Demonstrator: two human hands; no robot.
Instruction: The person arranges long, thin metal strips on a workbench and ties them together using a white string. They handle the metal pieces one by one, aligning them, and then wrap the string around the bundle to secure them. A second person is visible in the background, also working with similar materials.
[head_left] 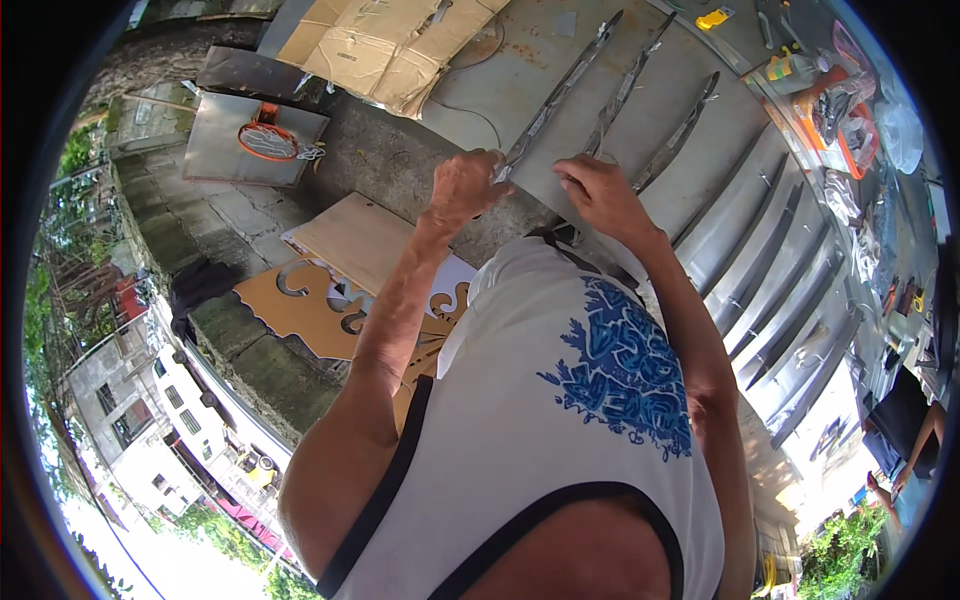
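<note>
Laying out metal strips on the grey sheet (pixel 560 60). My left hand (pixel 462 188) closed around one metal strip's (pixel 556 95) near end; right hand (pixel 600 193) flat, fingers spread, pressing the next strip (pixel 625 90). Next: careful alignment.

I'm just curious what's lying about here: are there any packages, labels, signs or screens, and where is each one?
Flattened cardboard box: top centre, tan, creased, taped.
Cut-out sign board: left of the left hand's forearm, tan with curly openings.
Pale flat board: just above it, rectangular, plain.
Plastic bags: upper right, clear, with red and orange contents.
No screens.
</note>
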